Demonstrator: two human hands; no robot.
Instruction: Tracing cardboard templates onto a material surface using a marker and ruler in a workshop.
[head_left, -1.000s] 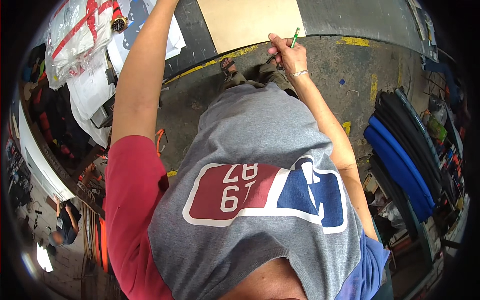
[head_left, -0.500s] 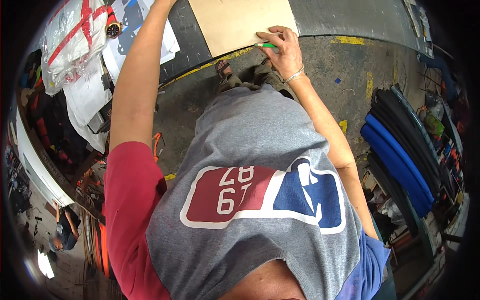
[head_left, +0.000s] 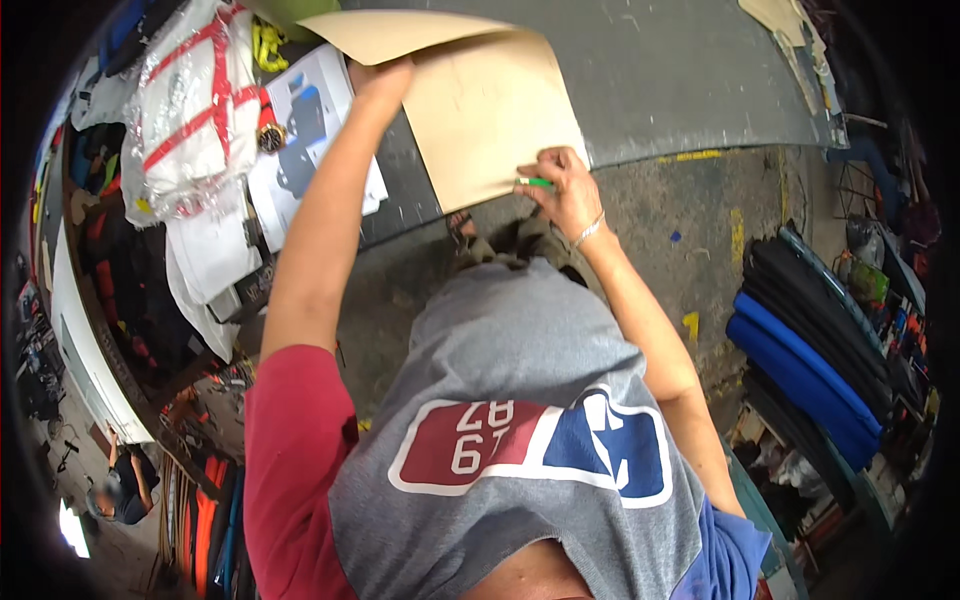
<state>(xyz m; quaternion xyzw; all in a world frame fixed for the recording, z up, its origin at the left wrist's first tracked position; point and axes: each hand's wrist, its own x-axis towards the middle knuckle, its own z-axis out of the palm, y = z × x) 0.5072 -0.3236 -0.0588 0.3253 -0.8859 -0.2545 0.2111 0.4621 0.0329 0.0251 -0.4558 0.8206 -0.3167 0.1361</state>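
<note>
A large tan sheet of card lies on the dark table, its far part curled up and over toward the left. My left hand reaches to the sheet's left side, at the raised flap. The flap hides its fingers, so their grip does not show. Near the sheet's front right corner is my right hand, fingers closed around a short green pen. The pen points left, over the front part of the sheet.
Printed papers, an orange-strapped watch and a plastic-wrapped white and red bundle lie left of the sheet. Black and blue fabric rolls are stacked at right. Another person is far off at lower left.
The sheet, flat near me before, now shows its far part lifted and curled over. My left hand shows at the flap. The whole view has shifted, bringing more of the table in.
</note>
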